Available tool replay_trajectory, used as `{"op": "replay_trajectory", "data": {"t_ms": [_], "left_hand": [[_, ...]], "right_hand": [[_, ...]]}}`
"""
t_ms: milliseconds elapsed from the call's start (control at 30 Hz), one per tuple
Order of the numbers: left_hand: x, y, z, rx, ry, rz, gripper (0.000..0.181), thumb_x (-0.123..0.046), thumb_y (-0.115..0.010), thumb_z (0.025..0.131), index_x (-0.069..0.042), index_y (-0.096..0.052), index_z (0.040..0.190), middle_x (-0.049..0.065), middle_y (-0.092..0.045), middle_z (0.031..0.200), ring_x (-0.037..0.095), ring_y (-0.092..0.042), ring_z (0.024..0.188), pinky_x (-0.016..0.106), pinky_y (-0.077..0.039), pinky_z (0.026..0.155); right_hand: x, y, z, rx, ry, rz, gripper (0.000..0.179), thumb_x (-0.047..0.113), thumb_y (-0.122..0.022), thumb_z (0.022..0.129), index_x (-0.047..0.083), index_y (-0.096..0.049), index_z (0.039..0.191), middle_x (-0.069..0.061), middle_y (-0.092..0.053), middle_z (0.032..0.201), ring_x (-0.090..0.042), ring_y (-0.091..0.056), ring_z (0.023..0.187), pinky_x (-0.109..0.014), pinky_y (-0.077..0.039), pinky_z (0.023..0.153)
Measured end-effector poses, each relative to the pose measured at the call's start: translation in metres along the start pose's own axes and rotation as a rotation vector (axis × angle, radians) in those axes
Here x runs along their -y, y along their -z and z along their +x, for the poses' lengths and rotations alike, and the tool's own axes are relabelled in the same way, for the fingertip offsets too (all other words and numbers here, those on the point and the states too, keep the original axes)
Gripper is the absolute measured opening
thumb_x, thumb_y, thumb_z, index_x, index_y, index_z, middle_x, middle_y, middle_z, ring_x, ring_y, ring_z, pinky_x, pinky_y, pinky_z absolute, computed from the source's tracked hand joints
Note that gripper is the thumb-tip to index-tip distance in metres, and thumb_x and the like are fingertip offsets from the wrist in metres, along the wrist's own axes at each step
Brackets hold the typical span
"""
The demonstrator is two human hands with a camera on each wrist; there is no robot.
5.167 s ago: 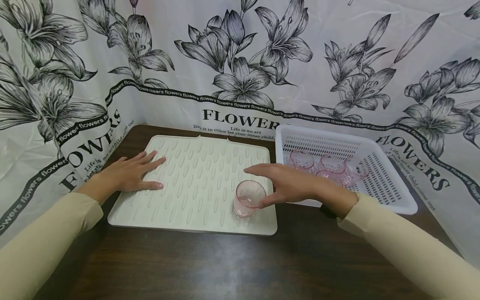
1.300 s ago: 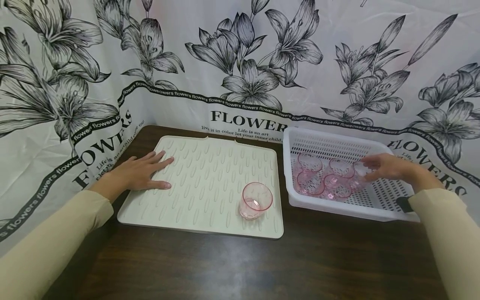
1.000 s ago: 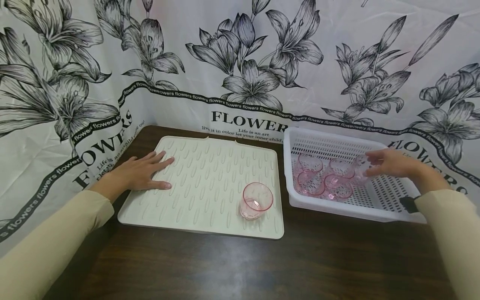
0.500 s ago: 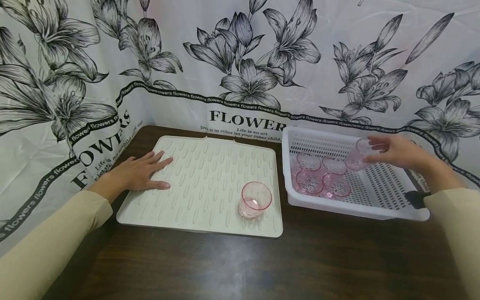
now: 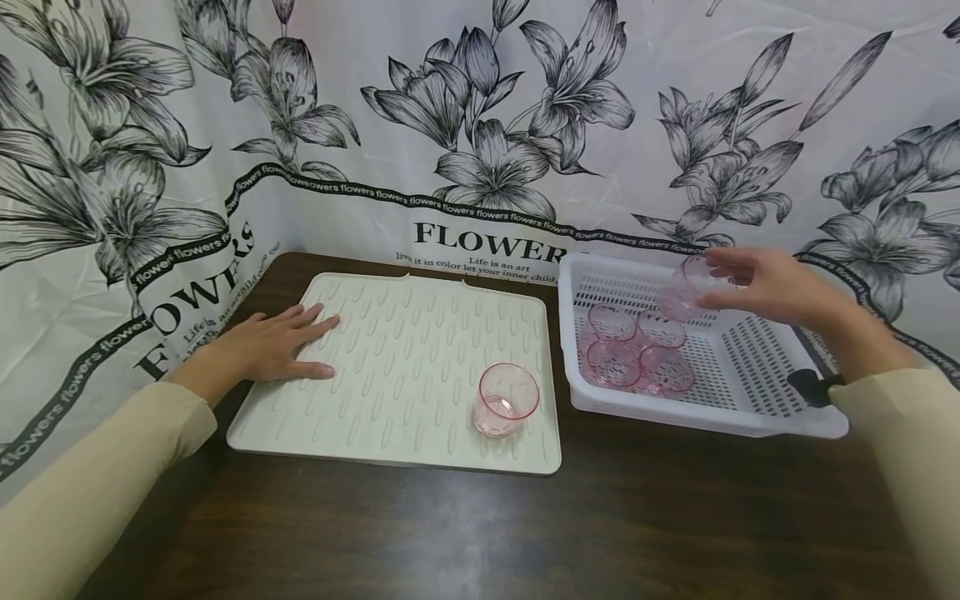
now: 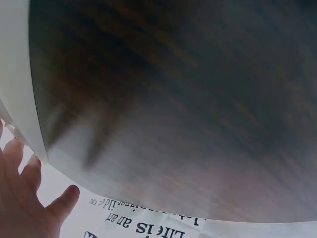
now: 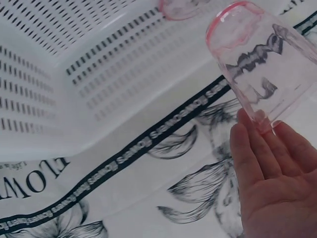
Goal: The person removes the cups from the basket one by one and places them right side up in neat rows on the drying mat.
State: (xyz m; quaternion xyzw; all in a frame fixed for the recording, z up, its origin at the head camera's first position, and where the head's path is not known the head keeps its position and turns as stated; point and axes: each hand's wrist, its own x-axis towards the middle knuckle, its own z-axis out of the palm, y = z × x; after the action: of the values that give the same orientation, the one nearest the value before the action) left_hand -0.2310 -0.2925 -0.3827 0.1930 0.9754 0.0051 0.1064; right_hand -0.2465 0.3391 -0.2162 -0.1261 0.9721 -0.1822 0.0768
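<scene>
My left hand (image 5: 266,346) lies spread on the left side of a cream ribbed drying mat (image 5: 405,375). In the left wrist view only part of that hand (image 6: 29,198) shows, fingers apart. Above the white basket (image 5: 757,421), my right hand (image 5: 776,287) grips a clear pink glass (image 5: 682,289), which is tilted. The right wrist view shows the fingers (image 7: 270,153) at the glass (image 7: 277,64), whose pink rim points away from the palm. A second pink glass (image 5: 506,400) stands upright near the mat's right front corner.
Several more pink glasses (image 5: 615,362) stand close together in the basket's left part. A dark wooden table (image 5: 450,533) lies under everything. Behind the mat and basket hangs a white flower-printed curtain (image 5: 487,108). A dark strap (image 5: 813,387) is at the right wrist.
My right hand left the glass on the mat, took hold of one in the basket, then lifted it up and leftward over the others. The left hand stays on the mat.
</scene>
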Motion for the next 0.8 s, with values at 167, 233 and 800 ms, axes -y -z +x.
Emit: {"op": "replay_trajectory", "data": {"t_ms": [167, 233, 800], "left_hand": [[0.003, 0.001, -0.001, -0.001, -0.015, 0.004, 0.098, -0.079, -0.044, 0.087, -0.013, -0.027, 0.158, 0.024, -0.022, 0.161, 0.051, -0.020, 0.145, 0.077, -0.019, 0.104], [0.004, 0.002, -0.002, -0.002, -0.022, -0.001, 0.095, -0.076, -0.045, 0.090, -0.013, -0.028, 0.158, 0.024, -0.023, 0.161, 0.050, -0.021, 0.145, 0.077, -0.019, 0.104], [0.005, 0.006, -0.007, -0.001, -0.047, -0.005, 0.083, -0.066, -0.046, 0.096, -0.011, -0.030, 0.156, 0.024, -0.027, 0.159, 0.051, -0.023, 0.144, 0.076, -0.023, 0.103]], "right_hand": [[0.013, -0.004, 0.002, -0.029, 0.054, 0.029, 0.087, 0.032, -0.078, 0.087, -0.001, -0.032, 0.153, -0.030, -0.041, 0.149, -0.051, -0.040, 0.134, -0.065, -0.034, 0.105], [0.018, -0.005, 0.003, -0.044, 0.078, 0.030, 0.086, 0.031, -0.079, 0.087, -0.001, -0.034, 0.152, -0.030, -0.043, 0.147, -0.050, -0.041, 0.134, -0.065, -0.034, 0.105], [0.065, -0.010, 0.007, -0.079, 0.203, 0.048, 0.084, 0.032, -0.081, 0.084, 0.006, -0.040, 0.152, -0.023, -0.049, 0.146, -0.042, -0.044, 0.136, -0.059, -0.034, 0.109]]}}
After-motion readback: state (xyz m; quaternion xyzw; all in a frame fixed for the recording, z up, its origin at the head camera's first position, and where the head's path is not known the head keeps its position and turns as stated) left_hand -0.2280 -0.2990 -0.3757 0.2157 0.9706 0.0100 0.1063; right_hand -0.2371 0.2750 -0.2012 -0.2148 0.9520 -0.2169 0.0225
